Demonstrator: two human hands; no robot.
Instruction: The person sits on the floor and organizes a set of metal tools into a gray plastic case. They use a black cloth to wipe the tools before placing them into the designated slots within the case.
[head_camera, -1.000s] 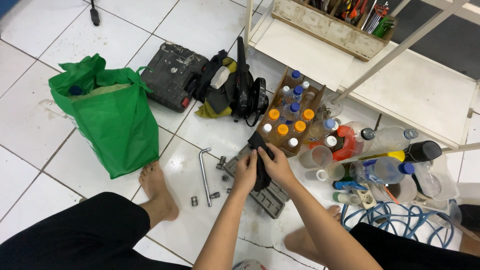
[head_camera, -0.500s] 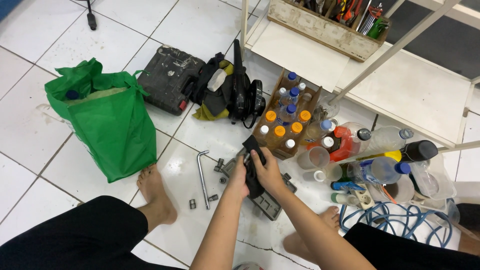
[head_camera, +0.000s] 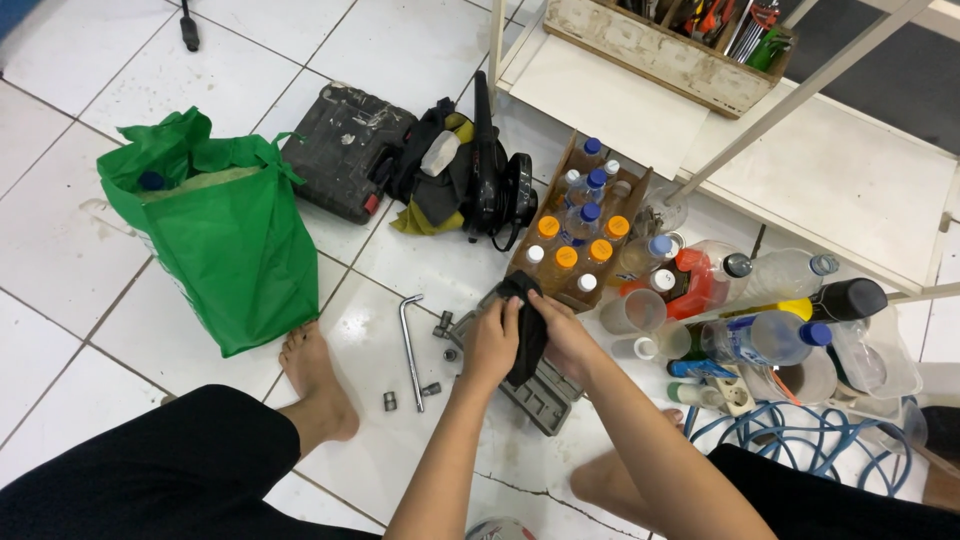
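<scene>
I sit on the tiled floor with both hands together in front of me. My left hand (head_camera: 492, 343) and my right hand (head_camera: 567, 338) both grip a black cloth-like thing (head_camera: 527, 330) that hangs between them. Under my hands lies a grey socket tray (head_camera: 540, 400). A bent metal wrench (head_camera: 409, 345) and a few small sockets (head_camera: 444, 325) lie on the tiles just left of my left hand.
A green bag (head_camera: 225, 235) stands at the left by my bare foot (head_camera: 318, 385). Behind are a black tool case (head_camera: 345, 150), a black tool with rags (head_camera: 480, 170), a cardboard box of bottles (head_camera: 575, 225), several bottles and cups at the right, a blue hose (head_camera: 800, 450) and a white shelf (head_camera: 800, 150).
My hands have stayed over the tray, working the black cloth-like thing between them; they shifted slightly. The view moved a little.
</scene>
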